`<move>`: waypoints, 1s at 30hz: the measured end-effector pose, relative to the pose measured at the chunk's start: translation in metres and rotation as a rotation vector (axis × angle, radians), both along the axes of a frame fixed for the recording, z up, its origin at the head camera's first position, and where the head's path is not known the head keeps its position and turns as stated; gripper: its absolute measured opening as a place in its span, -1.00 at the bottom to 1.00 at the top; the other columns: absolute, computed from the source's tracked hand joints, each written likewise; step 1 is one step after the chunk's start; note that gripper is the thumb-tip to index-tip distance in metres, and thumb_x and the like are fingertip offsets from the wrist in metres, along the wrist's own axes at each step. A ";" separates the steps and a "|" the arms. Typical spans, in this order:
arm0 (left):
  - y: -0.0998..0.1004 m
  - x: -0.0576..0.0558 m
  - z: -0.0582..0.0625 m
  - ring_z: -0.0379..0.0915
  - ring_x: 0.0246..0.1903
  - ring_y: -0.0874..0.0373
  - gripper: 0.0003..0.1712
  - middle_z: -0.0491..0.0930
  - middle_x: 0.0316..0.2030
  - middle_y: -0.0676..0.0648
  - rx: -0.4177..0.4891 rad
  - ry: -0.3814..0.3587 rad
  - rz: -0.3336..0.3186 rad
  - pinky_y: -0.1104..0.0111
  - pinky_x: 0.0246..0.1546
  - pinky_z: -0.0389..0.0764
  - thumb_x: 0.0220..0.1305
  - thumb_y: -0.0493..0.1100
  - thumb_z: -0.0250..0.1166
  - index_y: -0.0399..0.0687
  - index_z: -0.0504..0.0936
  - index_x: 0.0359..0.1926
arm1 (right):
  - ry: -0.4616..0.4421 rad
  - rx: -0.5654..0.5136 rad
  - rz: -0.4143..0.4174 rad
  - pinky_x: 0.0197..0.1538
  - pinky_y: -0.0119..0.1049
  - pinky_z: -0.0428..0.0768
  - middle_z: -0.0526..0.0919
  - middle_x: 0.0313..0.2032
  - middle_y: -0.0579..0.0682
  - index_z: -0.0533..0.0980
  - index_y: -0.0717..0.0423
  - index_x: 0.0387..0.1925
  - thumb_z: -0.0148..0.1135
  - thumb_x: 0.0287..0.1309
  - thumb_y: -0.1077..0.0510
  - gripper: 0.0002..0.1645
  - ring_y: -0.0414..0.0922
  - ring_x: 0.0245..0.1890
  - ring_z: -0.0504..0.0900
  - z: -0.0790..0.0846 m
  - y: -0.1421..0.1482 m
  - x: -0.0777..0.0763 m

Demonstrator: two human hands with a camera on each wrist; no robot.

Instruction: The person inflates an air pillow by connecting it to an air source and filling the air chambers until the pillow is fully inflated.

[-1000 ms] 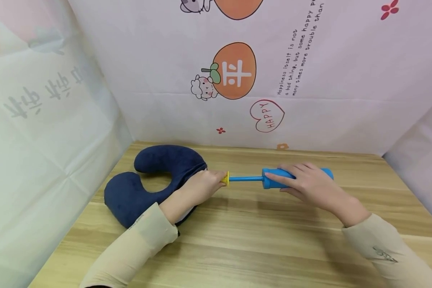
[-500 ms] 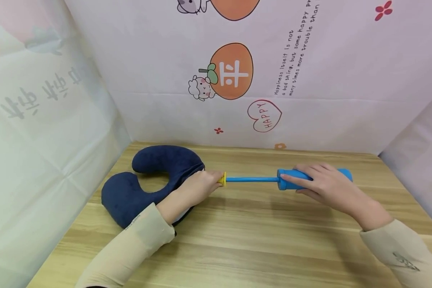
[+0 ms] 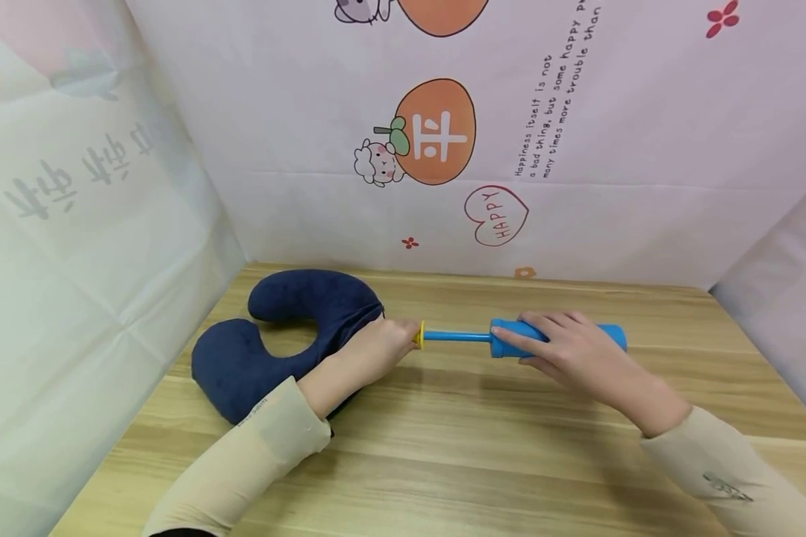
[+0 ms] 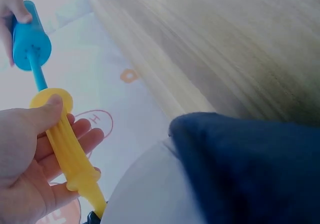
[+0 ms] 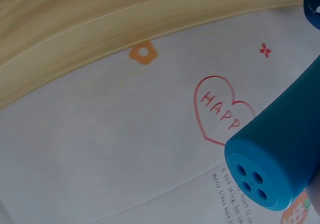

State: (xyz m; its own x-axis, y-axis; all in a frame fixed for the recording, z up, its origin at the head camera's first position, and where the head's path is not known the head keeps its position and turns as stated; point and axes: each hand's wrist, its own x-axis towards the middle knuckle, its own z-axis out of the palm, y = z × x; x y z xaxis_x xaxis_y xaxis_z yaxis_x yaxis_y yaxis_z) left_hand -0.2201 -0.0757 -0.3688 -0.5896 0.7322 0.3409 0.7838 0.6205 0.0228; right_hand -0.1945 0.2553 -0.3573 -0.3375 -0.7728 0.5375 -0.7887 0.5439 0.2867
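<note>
A hand air pump lies sideways above the table, with a blue barrel (image 3: 613, 337), a thin blue rod (image 3: 457, 336) and a yellow nozzle section (image 4: 65, 146). My left hand (image 3: 376, 347) holds the yellow section, its thumb along the top and fingers beneath in the left wrist view. Round the blue barrel curls my right hand (image 3: 574, 358); a short stretch of rod shows between the hands. Beside my left hand lies a navy U-shaped neck pillow (image 3: 235, 365). The yellow tip meets a small dark piece (image 4: 93, 217) at the pillow's white inner part (image 4: 150, 189).
A wood-grain table (image 3: 483, 462) lies beneath both hands. White printed cloth (image 3: 309, 134) stands as a wall behind it, and more cloth (image 3: 94, 246) closes the left side. Cloth also rises at the right.
My right hand slid the blue barrel right, lengthening the visible rod, then came back left, so the rod is short again. My left hand and the pillow stay nearly still.
</note>
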 end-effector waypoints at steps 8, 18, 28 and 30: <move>0.001 0.003 0.007 0.67 -0.37 0.06 -0.79 0.69 -0.33 -0.13 -0.030 0.044 0.025 0.29 -0.34 0.66 0.33 -0.21 0.42 -0.26 0.60 -0.18 | 0.049 0.055 -0.004 -0.22 0.05 0.67 0.71 -0.11 0.18 0.52 -0.05 0.34 -0.46 0.62 -0.25 -0.27 0.11 -0.22 0.71 0.000 -0.039 -0.007; 0.003 0.007 0.007 0.71 -0.37 0.05 -0.75 0.72 -0.29 -0.17 -0.091 0.104 0.039 0.35 -0.34 0.68 0.33 -0.23 0.42 -0.34 0.66 -0.09 | 0.082 0.072 -0.026 -0.18 -0.02 0.68 0.72 -0.11 0.18 0.54 -0.09 0.33 0.68 -0.07 -0.03 -0.12 0.09 -0.24 0.73 -0.007 -0.083 -0.013; 0.007 0.001 0.011 0.69 -0.35 0.06 -0.75 0.71 -0.28 -0.15 -0.121 -0.048 0.103 0.34 -0.34 0.67 0.40 -0.17 0.37 -0.26 0.66 -0.03 | -0.019 0.059 -0.075 -0.11 0.03 0.68 0.71 -0.08 0.19 0.50 -0.13 0.38 0.64 0.00 -0.04 -0.13 0.12 -0.23 0.74 -0.004 -0.087 -0.013; 0.007 -0.001 0.011 0.69 -0.35 0.05 -0.75 0.71 -0.28 -0.16 -0.108 -0.088 0.105 0.32 -0.33 0.67 0.40 -0.17 0.36 -0.26 0.67 -0.03 | -0.024 0.067 -0.077 -0.13 0.02 0.69 0.70 -0.09 0.18 0.48 -0.14 0.39 0.64 0.01 -0.04 -0.12 0.11 -0.26 0.73 -0.004 -0.087 -0.014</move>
